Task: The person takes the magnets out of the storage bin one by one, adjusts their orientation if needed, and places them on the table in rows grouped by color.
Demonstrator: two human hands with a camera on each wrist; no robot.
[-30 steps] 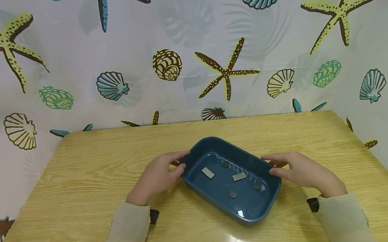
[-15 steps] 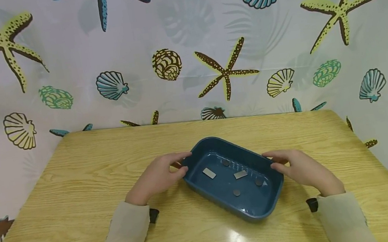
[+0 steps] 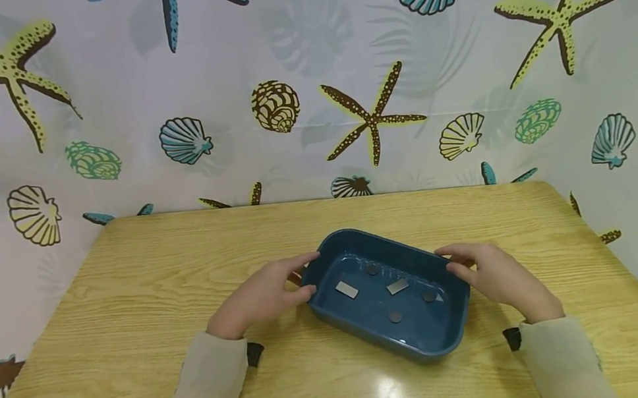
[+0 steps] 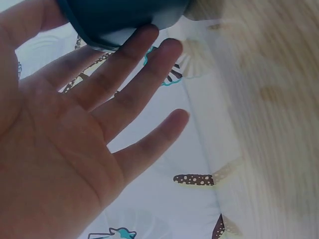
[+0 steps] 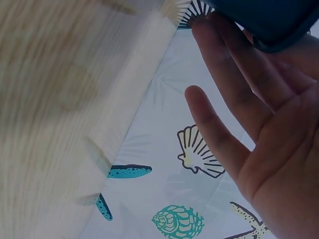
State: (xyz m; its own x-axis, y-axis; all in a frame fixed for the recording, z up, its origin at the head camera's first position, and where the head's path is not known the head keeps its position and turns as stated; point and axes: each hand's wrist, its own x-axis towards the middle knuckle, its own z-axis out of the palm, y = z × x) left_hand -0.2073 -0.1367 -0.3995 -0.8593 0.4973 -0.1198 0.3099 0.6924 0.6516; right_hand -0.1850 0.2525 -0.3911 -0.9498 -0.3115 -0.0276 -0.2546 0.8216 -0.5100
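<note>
My left hand is at the left end of the blue tray, fingers straight and spread, fingertips against the tray's outer wall and corner. In the left wrist view the palm is flat and two fingertips touch the underside of the tray's rim; nothing is curled round it. My right hand is at the opposite, right end, thumb on the rim and fingers extended along the outer wall. The right wrist view shows the same: straight fingers lying against the tray's dark edge, not clasped. The tray is thus between my two hands, pressed from both ends; whether its base rests on the surface I cannot tell.

Inside the tray: two small grey rectangular pieces and three dark round discs, lying loose on the floor, apart from each other.

The tray lies near the middle of a light wooden table, set at a slant to the table's edges. Behind and to both sides hangs a pale curtain printed with starfish and shells.
</note>
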